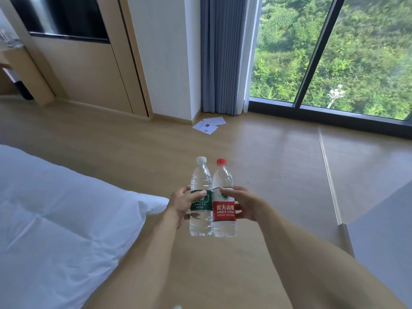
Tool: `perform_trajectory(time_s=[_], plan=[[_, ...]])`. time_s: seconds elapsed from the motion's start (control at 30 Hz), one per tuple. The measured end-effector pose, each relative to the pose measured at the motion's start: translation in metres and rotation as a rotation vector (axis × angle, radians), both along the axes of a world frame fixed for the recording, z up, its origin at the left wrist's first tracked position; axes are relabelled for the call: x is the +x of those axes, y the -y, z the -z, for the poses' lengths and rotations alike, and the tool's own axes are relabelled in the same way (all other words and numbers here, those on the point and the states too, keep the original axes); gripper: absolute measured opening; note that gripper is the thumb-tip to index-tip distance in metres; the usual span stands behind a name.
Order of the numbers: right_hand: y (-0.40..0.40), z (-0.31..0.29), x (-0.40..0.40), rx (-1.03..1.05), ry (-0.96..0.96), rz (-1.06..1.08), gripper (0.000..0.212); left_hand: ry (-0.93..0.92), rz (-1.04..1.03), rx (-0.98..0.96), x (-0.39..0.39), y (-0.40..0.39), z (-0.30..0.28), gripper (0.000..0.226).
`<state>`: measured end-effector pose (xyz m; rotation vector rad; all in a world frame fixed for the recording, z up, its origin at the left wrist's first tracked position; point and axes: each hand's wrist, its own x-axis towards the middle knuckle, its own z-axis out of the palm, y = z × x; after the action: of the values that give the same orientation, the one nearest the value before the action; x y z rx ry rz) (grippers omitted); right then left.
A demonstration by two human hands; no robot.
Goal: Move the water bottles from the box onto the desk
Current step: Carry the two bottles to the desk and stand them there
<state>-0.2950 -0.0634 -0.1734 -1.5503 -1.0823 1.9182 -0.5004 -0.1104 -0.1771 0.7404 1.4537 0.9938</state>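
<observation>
My left hand (181, 202) grips a clear water bottle with a green label and white cap (200, 175), fingers curled round its label. Side by side with it, touching, is a second clear bottle with a red label and red cap (224, 224), held upright by my right hand (243, 202). Both bottles are in the air above the wooden floor, in the middle of the view. A desk (13, 54) shows at the far left edge, partly cut off. No box is in view.
A bed with a white duvet (55, 219) fills the lower left. White papers (208, 126) lie on the floor by a grey curtain (223, 56). A large window (334, 52) spans the right, a wood wall panel (89, 70) the left. Grey furniture (390, 230) stands at right.
</observation>
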Motion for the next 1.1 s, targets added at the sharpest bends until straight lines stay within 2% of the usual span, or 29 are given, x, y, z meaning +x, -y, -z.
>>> perform_trajectory(time_s=[0.23,0.37,0.53,0.73,0.9,1.1], plan=[[-0.08,0.006,0.002,0.016,0.047,0.014,0.04,0.051,0.005,0.03,0.0,-0.084,0.014,0.037],[-0.143,0.009,-0.014,0.028,0.089,0.021,0.036,0.081,0.022,0.032,-0.014,-0.146,0.017,0.051],[-0.231,0.005,-0.049,0.022,0.099,0.036,0.036,0.077,0.022,0.048,-0.049,-0.237,0.013,0.044],[-0.333,-0.007,-0.1,0.05,0.071,0.027,0.038,0.067,0.004,0.076,-0.101,-0.338,-0.001,0.047],[-0.404,-0.011,-0.14,0.053,0.063,-0.009,0.039,0.058,-0.046,0.108,-0.14,-0.4,-0.003,0.035],[-0.493,0.003,-0.194,0.045,0.07,-0.11,0.038,0.047,-0.133,0.096,-0.189,-0.467,0.008,0.04]])
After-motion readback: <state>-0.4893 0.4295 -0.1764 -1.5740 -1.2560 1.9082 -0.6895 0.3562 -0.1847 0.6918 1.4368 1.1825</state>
